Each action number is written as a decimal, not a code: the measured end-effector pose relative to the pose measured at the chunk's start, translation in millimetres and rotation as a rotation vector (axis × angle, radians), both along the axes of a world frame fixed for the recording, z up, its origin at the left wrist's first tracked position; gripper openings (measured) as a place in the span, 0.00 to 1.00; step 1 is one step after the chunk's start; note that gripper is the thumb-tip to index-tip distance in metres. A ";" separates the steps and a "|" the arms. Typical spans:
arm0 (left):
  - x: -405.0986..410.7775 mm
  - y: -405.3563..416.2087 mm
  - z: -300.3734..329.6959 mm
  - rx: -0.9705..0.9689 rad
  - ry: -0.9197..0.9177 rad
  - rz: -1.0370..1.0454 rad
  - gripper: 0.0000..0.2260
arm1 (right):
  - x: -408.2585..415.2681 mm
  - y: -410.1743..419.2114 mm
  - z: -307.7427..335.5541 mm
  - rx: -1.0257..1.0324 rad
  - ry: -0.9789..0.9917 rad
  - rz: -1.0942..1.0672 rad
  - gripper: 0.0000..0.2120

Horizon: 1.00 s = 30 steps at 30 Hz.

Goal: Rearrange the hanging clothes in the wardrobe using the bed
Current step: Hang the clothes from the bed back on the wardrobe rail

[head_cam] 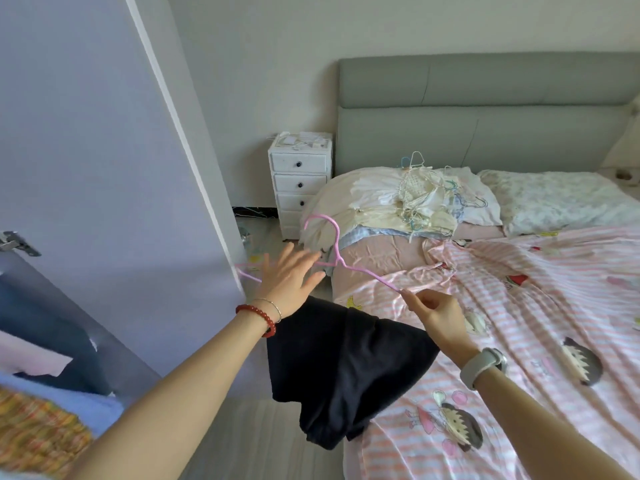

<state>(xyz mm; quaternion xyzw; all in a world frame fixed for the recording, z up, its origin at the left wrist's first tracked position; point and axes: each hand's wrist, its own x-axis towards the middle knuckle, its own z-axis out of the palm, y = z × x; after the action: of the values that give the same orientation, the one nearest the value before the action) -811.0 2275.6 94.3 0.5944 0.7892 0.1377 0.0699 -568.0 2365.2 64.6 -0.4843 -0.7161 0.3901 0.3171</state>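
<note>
Head view: pink hanger (pixel 349 268) pinched by right hand (pixel 438 315), left hand (pixel 289 275) spread open; black garment (pixel 343 368) likely to be hung next.

Two hands: a left hand (pixel 289 271) and a right hand (pixel 438 315). One pink hanger (pixel 337 261). One black garment (pixel 343 368). One bed (pixel 519 306) with two pillows (pixel 346 195). One heap of pale clothes on hangers (pixel 426 199), too tangled to count. One white drawer unit (pixel 299 181).
</note>
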 end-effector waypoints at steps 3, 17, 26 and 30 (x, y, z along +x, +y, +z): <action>18.9 5.6 -6.6 0.170 -0.106 -0.079 0.14 | 22.3 2.6 -5.2 0.019 -0.015 -0.038 0.23; -54.7 -152.2 -0.5 0.488 -0.216 0.402 0.21 | -103.6 -23.5 6.2 0.214 -0.180 0.675 0.13; -119.0 -322.2 49.4 0.773 0.110 0.794 0.19 | -264.0 -141.6 49.4 0.452 -0.060 1.170 0.12; -143.0 -409.4 77.4 0.791 0.344 1.035 0.19 | -324.0 -222.9 79.0 0.527 0.146 1.357 0.19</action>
<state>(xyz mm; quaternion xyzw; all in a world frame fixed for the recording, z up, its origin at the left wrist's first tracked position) -954.0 1866.2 171.7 0.1337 0.8624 0.3355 -0.3546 -892.0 2142.3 143.6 0.1856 -0.9057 0.3466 0.1585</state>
